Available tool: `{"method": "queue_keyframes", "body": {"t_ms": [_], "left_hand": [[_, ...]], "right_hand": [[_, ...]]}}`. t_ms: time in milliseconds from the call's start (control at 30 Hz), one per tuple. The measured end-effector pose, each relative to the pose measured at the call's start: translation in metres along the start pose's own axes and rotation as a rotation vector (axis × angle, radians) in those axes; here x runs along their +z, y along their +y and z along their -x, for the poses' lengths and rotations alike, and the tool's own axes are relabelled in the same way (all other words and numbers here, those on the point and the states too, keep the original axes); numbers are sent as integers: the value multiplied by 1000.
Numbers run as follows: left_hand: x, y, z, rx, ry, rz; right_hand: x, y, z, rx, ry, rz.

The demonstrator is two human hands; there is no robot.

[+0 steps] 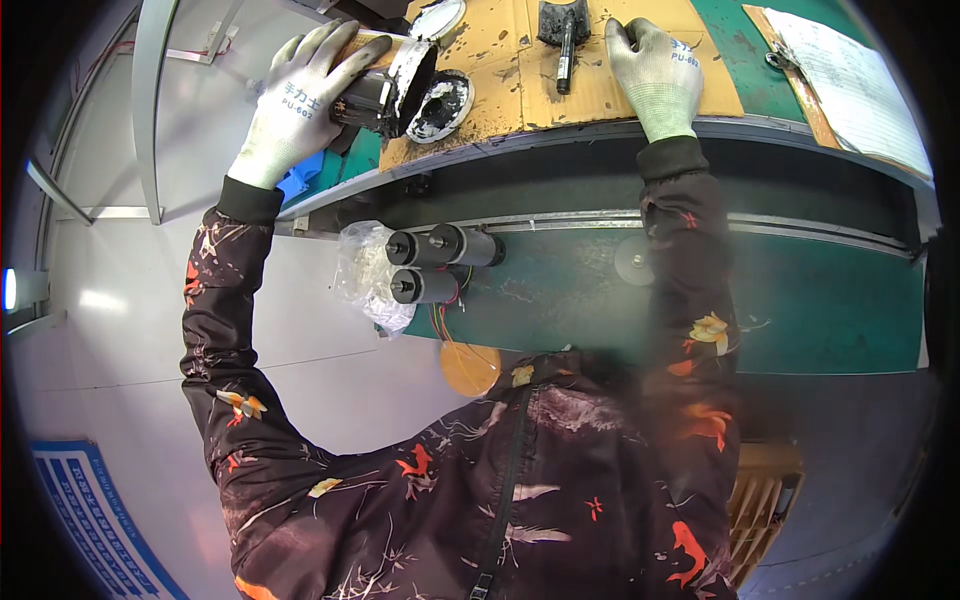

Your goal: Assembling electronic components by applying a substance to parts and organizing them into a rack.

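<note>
Tin (368, 104) lies tipped near the table's (775, 95) near left corner, mouth turned right, gripped round its side by the gloved left hand (297, 103); whether it rests on the cardboard (490, 50) I cannot tell. Its walls look stiff; weight would depend on the contents, which are hidden. The black smears may be slippery, so its side, clear of the fouled rim, seems the better hold. Just beside the mouth is a smeared lid (443, 106). Farther in, the gloved right hand (655, 65) has bent fingers, perhaps holding nothing, but I cannot tell. Left of it, apart, is a black scraper (566, 60).
</note>
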State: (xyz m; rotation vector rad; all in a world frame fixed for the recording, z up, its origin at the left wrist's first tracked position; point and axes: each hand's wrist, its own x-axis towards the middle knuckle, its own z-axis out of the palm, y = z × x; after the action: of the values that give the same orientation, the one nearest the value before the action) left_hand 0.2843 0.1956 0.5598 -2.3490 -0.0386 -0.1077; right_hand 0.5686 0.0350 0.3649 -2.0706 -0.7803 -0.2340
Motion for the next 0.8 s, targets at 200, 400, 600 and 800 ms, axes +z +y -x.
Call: {"method": "queue_keyframes", "body": {"t_ms": [200, 400, 600, 800], "left_hand": [[-3, 0, -4, -1, 27, 21], [-5, 1, -6, -30, 51, 31], [-9, 8, -7, -18, 4, 25], [-15, 8, -11, -32, -4, 8]], "right_hand": [[-9, -3, 0, 75, -57, 12], [-8, -5, -2, 31, -47, -14], [-13, -11, -2, 65, -85, 13], [-7, -6, -1, 35, -55, -10]]}}
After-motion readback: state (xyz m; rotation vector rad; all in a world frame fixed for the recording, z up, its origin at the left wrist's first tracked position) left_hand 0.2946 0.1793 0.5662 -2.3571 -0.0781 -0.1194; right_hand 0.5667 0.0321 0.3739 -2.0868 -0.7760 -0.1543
